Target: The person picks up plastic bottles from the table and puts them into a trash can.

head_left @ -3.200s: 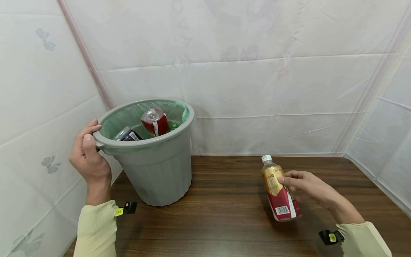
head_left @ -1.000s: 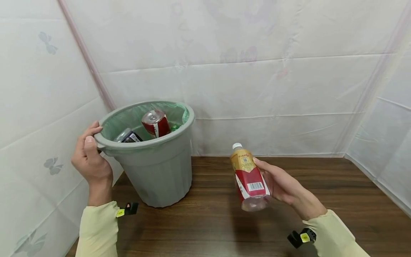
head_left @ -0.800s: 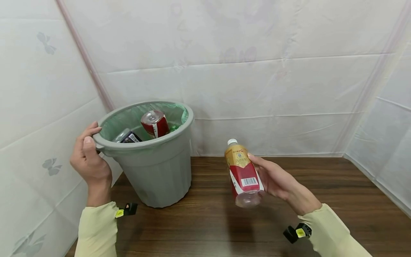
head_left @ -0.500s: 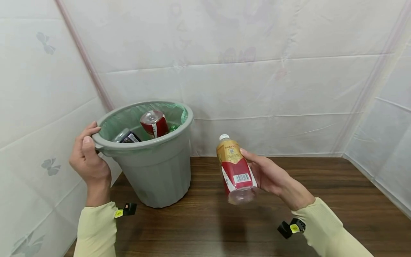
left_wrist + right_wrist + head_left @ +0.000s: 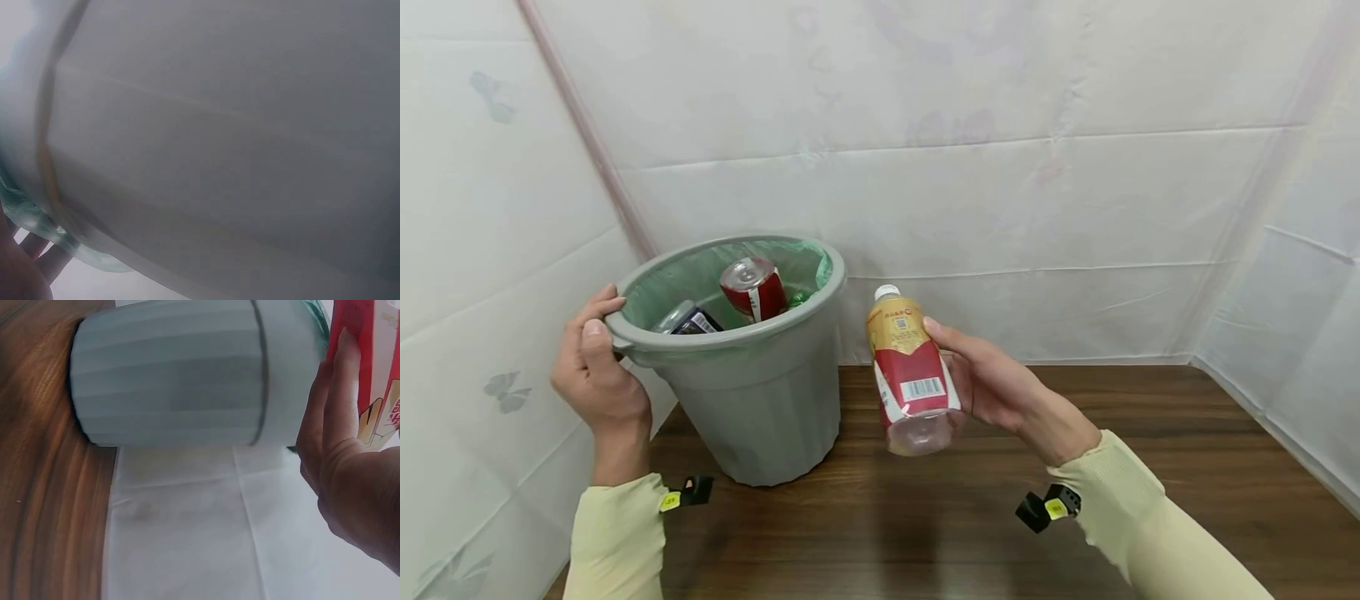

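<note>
In the head view a grey trash bin (image 5: 760, 408) with a green liner (image 5: 700, 279) stands at the left of the table. My left hand (image 5: 598, 371) grips its rim at the left side, fingers over the edge. Right of the bin, my right hand (image 5: 1000, 387) holds a plastic bottle (image 5: 910, 358) with a gold and red label and white cap. The bottle is tilted, base toward me, raised above the table with its shadow below. In the right wrist view, fingers wrap the bottle (image 5: 381, 350). The bin wall (image 5: 219, 137) fills most of the left wrist view.
Inside the bin lie a red-labelled container (image 5: 754, 289), a dark-labelled clear one (image 5: 688, 319) and something green (image 5: 798, 297). White plastic sheeting (image 5: 1000, 217) hangs behind and at both sides of the brown wood-grain table (image 5: 820, 542).
My right hand has lifted the bottle off the table at the right and carried it left and upward, closer to the bin. My left hand has stayed on the bin's rim.
</note>
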Demonstrator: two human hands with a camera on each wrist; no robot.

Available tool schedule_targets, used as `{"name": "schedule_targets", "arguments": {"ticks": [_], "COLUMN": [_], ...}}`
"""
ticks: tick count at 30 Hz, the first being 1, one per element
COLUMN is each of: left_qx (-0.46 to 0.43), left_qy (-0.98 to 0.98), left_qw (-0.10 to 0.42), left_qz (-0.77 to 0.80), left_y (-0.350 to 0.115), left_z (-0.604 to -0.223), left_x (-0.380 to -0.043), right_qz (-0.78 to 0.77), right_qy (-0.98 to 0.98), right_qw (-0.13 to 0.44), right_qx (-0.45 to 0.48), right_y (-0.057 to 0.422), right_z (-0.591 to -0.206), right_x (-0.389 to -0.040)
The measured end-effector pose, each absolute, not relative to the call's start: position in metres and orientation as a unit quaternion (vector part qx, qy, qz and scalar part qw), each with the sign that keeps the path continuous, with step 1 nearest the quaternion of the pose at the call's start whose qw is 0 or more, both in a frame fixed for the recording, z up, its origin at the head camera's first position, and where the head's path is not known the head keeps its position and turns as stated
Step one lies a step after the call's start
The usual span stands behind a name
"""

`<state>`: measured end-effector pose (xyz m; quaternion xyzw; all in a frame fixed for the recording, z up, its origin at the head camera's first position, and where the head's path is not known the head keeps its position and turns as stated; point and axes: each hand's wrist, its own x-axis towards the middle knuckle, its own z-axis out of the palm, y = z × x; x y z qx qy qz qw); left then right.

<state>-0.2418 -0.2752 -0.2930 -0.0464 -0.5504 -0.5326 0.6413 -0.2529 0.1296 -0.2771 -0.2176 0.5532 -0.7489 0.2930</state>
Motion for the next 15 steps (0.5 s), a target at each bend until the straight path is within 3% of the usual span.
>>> {"name": "schedule_targets", "arguments": {"ticks": [15], "left_qx": [-0.044], "left_qy": [-0.548], "left_qw": [0.642], "left_qz": [-0.535], "left_y": [-0.274], "left_z": [-0.292], "left_x": [-0.242], "right_qz": [-0.755], "right_qy": [0.53], "right_qw": [0.307], "right_qx": [-0.234], "right_y": [0.102], "right_z": [-0.244], "right_x": [-0.257]}}
